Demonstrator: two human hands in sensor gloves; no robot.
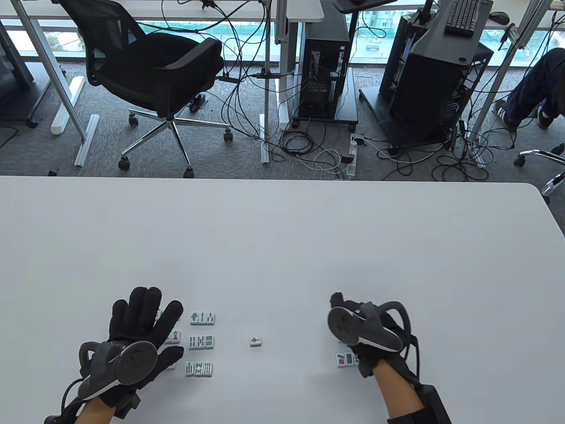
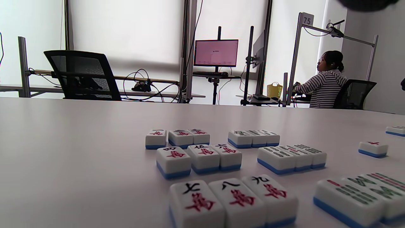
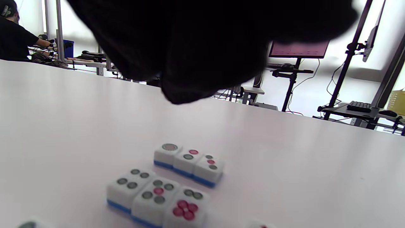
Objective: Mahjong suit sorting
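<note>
Closest to me, both of my hands lay low over the near edge of the white surface (image 1: 282,238). My left hand (image 1: 141,327) was spread flat with its fingers wide and held nothing, its palm covering most of the character tiles (image 2: 205,156), which the left wrist view showed in three rows of three, side by side and face up. Just to the right of that hand stood the bamboo tiles (image 1: 201,342), likewise three rows of three, apart from the character set. Further right, a single tile with a red mark (image 1: 255,340) lay alone between the two groups, well apart from both. My right hand (image 1: 359,329) hung over the dot tiles (image 3: 172,182); from above its fingers were hidden under the tracker, and the wrist view showed only a dark blur of glove, so I could not tell how wide that grip was or whether it touched anything. The dot tiles sat in rows of three, one row partly showing beside my wrist. Beyond the surface stood a black office chair (image 1: 154,75).
</note>
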